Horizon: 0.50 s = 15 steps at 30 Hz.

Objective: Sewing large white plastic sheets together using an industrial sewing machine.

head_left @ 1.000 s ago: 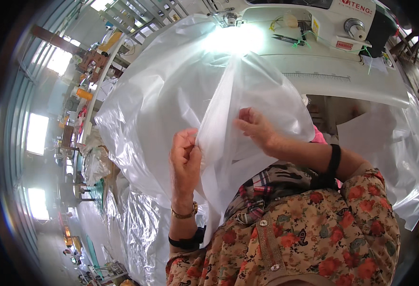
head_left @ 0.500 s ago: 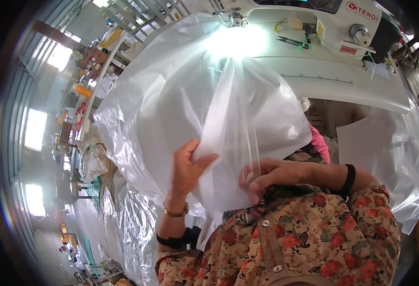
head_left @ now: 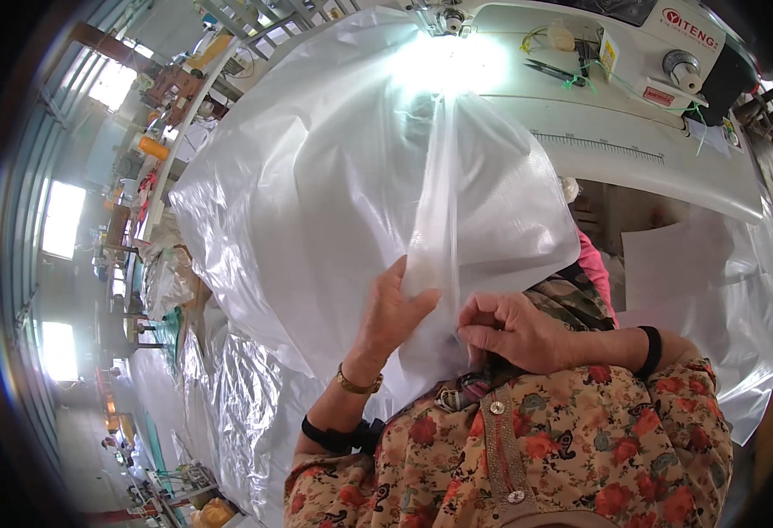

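A large translucent plastic sheet (head_left: 342, 194) spreads from beneath the lit head of a white sewing machine (head_left: 571, 18) down to my lap. A narrow fold runs along it from the needle area, which glare hides, toward my hands. My left hand (head_left: 393, 310) has the fold's left side between its thumb and fingers. Close by on the right, my right hand (head_left: 519, 333) is curled, with thumb and forefinger pinched at the sheet's edge near my body. Some of its fingertips are hard to make out.
Black tweezers (head_left: 555, 72) and green thread lie on the machine bed, beside a handwheel (head_left: 683, 70). A ruler scale (head_left: 598, 144) runs along the table's front. More plastic sheeting hangs at the right (head_left: 703, 299) and is heaped at the lower left (head_left: 259, 422).
My left hand has shifted right, closer to my right hand. The fold between them looks narrower and straighter. My right hand's fingers have curled into a pinch.
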Motion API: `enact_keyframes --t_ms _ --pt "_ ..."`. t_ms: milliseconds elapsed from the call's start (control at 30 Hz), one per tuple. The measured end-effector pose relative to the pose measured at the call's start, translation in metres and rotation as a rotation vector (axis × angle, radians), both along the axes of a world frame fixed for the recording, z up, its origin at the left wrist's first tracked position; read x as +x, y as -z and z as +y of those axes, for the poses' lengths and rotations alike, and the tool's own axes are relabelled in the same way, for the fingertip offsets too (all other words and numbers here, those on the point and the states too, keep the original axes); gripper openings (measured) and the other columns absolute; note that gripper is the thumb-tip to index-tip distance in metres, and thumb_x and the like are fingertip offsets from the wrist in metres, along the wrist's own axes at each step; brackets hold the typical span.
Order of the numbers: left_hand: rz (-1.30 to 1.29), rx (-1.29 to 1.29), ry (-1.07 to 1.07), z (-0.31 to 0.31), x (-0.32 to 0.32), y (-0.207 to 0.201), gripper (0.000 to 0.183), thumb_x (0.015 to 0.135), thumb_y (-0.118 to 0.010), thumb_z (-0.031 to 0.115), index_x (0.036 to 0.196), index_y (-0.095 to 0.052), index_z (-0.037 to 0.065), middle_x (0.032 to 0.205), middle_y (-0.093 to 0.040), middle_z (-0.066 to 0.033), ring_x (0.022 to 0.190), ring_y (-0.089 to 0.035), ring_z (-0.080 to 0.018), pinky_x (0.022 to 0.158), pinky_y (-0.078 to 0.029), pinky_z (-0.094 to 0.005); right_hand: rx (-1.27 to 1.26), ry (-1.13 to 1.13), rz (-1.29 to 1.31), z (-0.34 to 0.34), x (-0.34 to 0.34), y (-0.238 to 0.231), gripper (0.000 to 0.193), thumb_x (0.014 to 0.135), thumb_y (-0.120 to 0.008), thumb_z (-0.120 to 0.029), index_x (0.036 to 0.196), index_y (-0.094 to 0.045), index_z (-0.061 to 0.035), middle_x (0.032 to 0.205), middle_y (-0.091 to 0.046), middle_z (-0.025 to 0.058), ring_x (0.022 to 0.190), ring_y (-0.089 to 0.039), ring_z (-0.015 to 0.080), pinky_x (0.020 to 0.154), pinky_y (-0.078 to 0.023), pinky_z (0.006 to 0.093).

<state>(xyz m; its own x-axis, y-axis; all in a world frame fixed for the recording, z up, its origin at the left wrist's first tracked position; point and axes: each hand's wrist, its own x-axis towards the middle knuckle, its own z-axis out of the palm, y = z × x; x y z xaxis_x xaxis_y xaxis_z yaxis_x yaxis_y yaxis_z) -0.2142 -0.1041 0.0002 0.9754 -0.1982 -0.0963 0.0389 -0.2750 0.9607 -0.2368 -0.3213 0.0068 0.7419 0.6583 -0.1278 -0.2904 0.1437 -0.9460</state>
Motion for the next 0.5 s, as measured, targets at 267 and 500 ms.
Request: enact_keyframes --t_ms 267,500 --pt "-0.249 0.387 -0.11 -0.017 -0.029 -0.03 0.011 0.088 -0.062 0.006 0.089 -0.053 -0.001 0.07 -0.05 -0.0203 0.059 -0.048 -0.0355 0.055 -0.042 -0.0354 -0.16 -0.096 -0.545 0.002 0.011 -0.035 0.017 0.094 -0.058 -0.016 0.094 -0.053 0.0006 0.071 -0.061 0.0128 0.064 -0.062 0.0286 0.062 -0.048 0.0375" --pt "-0.143 0.169 0.028 -0.007 -0.033 -0.027 0.005 0.092 -0.055 0.002 0.088 -0.056 -0.002 0.071 -0.058 -0.0097 0.062 -0.052 -0.0147 0.059 -0.045 -0.0279 -0.294 -0.179 -0.744 0.025 0.013 -0.015 0.02 0.091 -0.059 -0.02 0.09 -0.052 -0.0011 0.075 -0.062 0.0159 0.071 -0.061 0.0376 0.064 -0.047 0.0437"
